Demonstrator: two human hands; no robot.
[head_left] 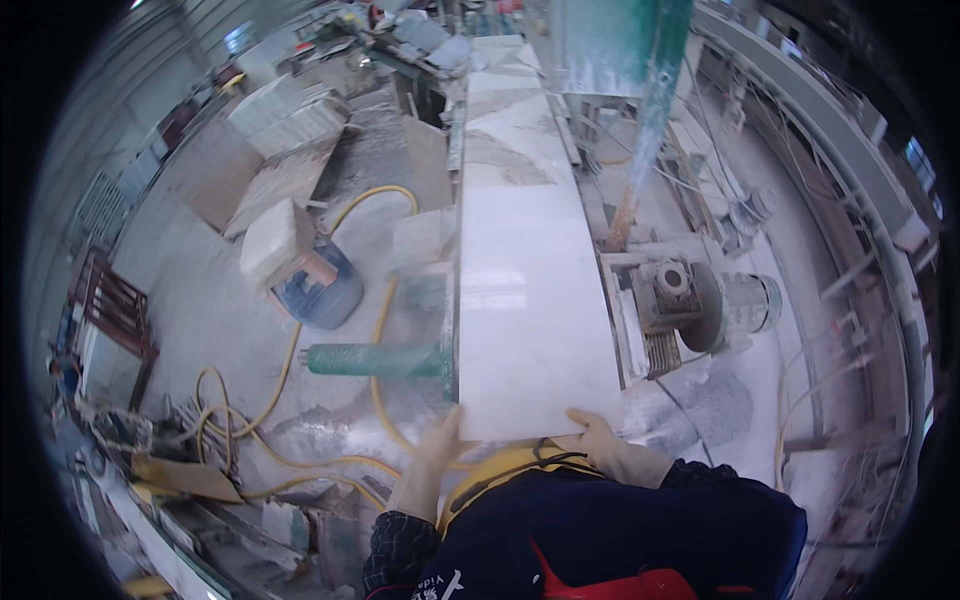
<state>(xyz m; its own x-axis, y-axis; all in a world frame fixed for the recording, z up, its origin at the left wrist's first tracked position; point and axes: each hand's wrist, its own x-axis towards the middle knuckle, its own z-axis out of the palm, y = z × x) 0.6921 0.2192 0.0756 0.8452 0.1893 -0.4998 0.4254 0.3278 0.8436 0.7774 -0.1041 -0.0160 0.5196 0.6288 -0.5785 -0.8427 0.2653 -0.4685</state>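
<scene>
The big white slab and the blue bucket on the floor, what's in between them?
In the head view, a green roller sticks out sideways from the white slab toward the blue bucket, and a yellow hose curves across the dusty floor there.

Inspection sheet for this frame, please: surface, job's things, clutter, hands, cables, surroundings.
Surface: dusty machine bed, grey with stone dust.
Job's things: long white slab lying lengthwise away from the person, near end at their body.
Clutter: stone offcuts, blue drum, green cylinder on the floor.
Hands: left hand at the slab's near left corner; right hand, gloved, at its near right corner.
Cables: yellow hose looping over the floor.
Surroundings: saw motor right of the slab; stone workshop.
</scene>
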